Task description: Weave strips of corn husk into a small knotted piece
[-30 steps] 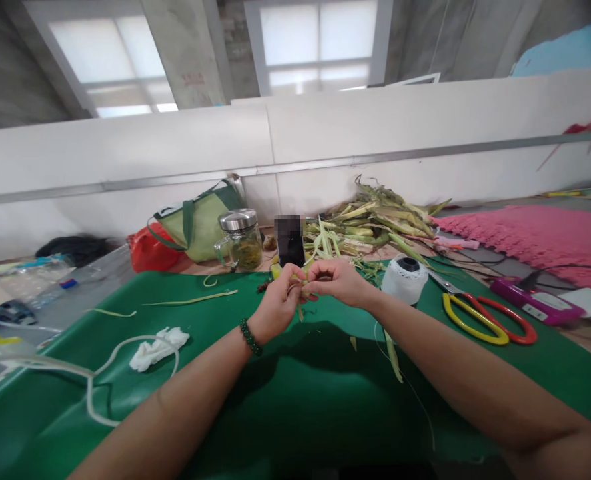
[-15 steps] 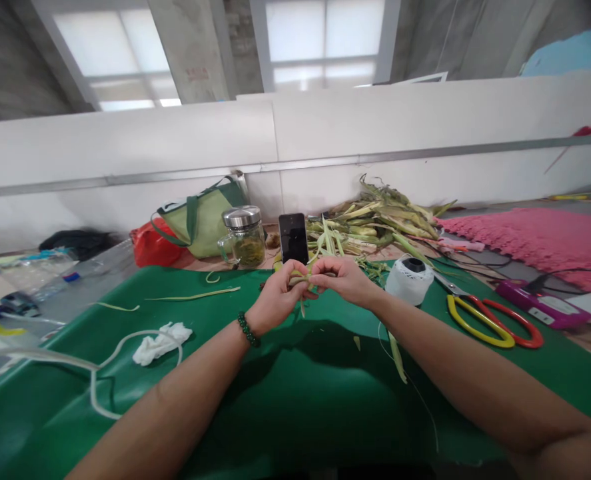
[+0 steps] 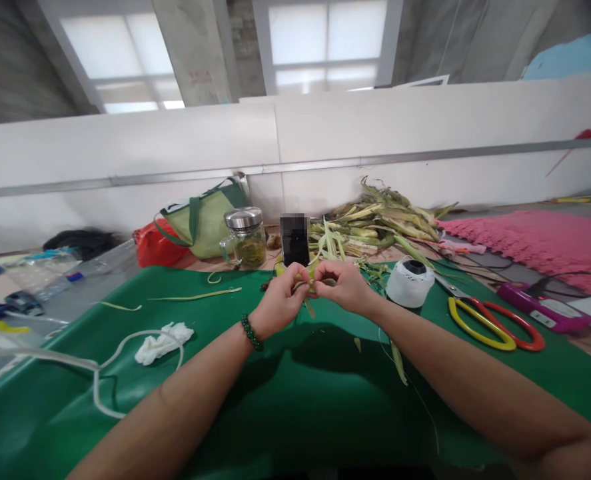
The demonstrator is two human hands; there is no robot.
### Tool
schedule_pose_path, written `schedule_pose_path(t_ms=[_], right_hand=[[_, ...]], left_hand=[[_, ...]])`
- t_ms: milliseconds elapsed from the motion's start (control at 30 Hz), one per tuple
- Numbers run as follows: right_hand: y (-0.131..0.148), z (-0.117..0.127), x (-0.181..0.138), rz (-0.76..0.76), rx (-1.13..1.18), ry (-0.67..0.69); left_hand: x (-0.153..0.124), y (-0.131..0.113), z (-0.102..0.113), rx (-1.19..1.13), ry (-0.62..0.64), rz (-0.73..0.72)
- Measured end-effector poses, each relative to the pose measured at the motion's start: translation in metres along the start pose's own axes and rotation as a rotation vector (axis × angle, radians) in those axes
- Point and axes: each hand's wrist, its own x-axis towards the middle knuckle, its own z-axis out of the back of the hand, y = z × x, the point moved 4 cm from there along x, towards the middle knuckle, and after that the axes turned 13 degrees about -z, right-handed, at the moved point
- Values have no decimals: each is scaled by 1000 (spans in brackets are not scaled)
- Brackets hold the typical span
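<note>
Both hands meet above the green mat (image 3: 295, 400), just in front of an upright phone (image 3: 295, 243). My left hand (image 3: 284, 293), below a green bead bracelet (image 3: 252, 332), is closed in a pinch on a pale green plant strip (image 3: 310, 308). The fingers of my right hand (image 3: 344, 285) are pinched on the same strip, close beside the left fingertips. One end of the strip hangs below the fingers; the rest is mostly hidden by them. Behind the hands lies a heap of similar long leaves and husks (image 3: 385, 217).
To the right are a white thread spool (image 3: 410, 283), large scissors (image 3: 495, 323) with yellow and red handles, and a purple device (image 3: 545, 308). A lidded glass mug (image 3: 245, 243), a green bag (image 3: 200, 220), crumpled tissue (image 3: 164, 343) and a white cable (image 3: 95, 367) are left.
My fingers have shifted slightly on the strip, and its hanging end has swung a little to the right. The whole view has moved slightly; the other things lie as before.
</note>
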Motion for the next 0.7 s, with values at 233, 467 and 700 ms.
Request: schedule_pose_path(t_ms=[233,467,700], right_hand=[[6,1,-6,229,-173,-193],[11,-2,-13,500,-284,-249],[9,-1,-11,459,-284,-269]], left_hand=[[-4,5,-2,24,-41,-26],[1,4,2,-105,-128,51],[0,1,-1,-94,-83,81]])
